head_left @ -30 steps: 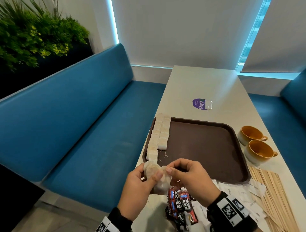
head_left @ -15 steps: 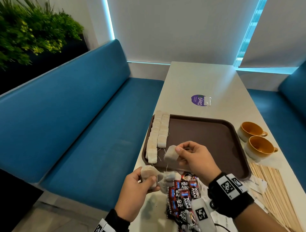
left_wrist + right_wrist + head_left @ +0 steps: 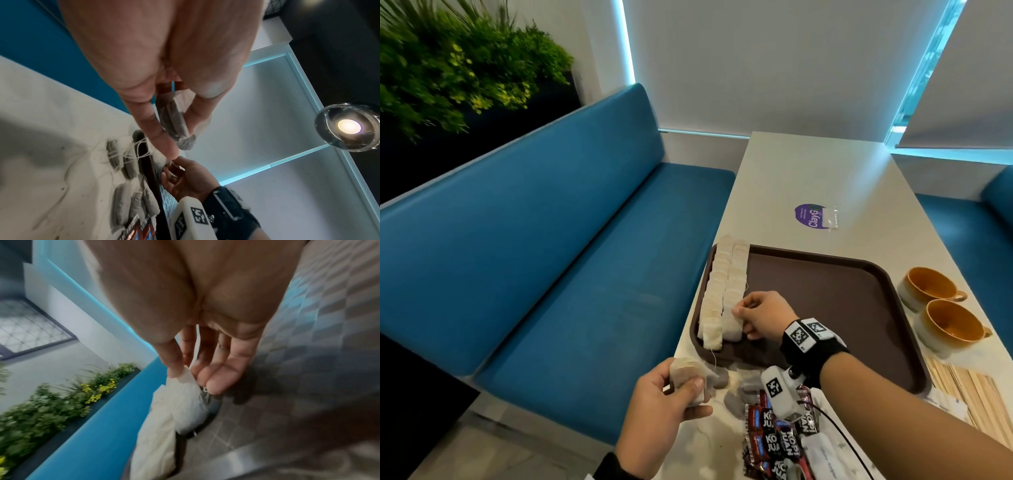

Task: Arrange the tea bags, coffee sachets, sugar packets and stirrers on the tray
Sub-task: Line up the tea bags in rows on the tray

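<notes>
The tray [image 3: 825, 308] carries 2 rows of tea bags [image 3: 726, 291] along its left edge; the rest is bare. Stirrers [image 3: 969, 387], coffee sachets [image 3: 774, 442] and sugar packets [image 3: 941, 404] wait on the table. The right hand [image 3: 763, 317] pinches a bag at the second row's near end; the left hand [image 3: 671, 407] grips spare bags [image 3: 688, 377].

Two tea-bag rows [image 3: 724, 291] along tray's [image 3: 859, 301] left edge

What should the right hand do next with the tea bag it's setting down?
Probably let go and return for another. The right hand pinches a tea bag already at the near end of the second row on the tray, while the left hand holds more tea bags ready.
</notes>
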